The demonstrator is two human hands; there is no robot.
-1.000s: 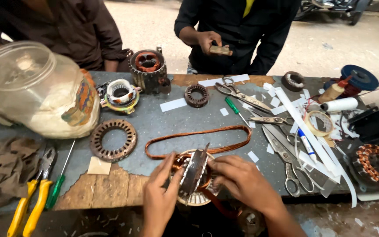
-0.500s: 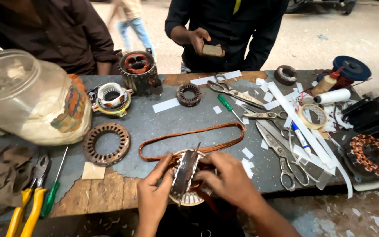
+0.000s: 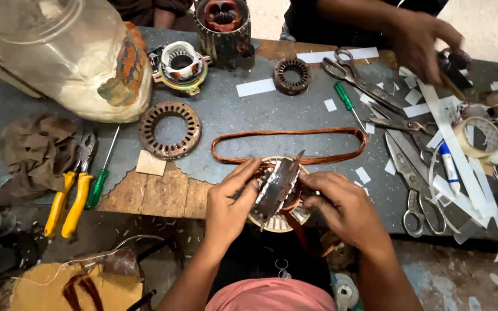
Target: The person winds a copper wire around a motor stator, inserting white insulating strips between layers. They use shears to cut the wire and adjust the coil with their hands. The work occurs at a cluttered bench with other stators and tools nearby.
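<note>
In the head view, at lower centre of the frame, the left hand (image 3: pixel 230 203) and the right hand (image 3: pixel 341 208) close their fingers on either side of a round pale motor stator wound with copper wire (image 3: pixel 278 193) at the near edge of the grey desk (image 3: pixel 295 112); the stator's lower half is hidden behind the hands, and a long copper wire loop (image 3: pixel 289 145) lies just above it. Against the frame half a second ago the view sits closer, and another person's hand (image 3: pixel 419 46) at upper right now reaches down to the desk.

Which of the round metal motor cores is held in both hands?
The stator core at the near table edge, between left hand and right hand; the rusty ring and others lie untouched.
</note>
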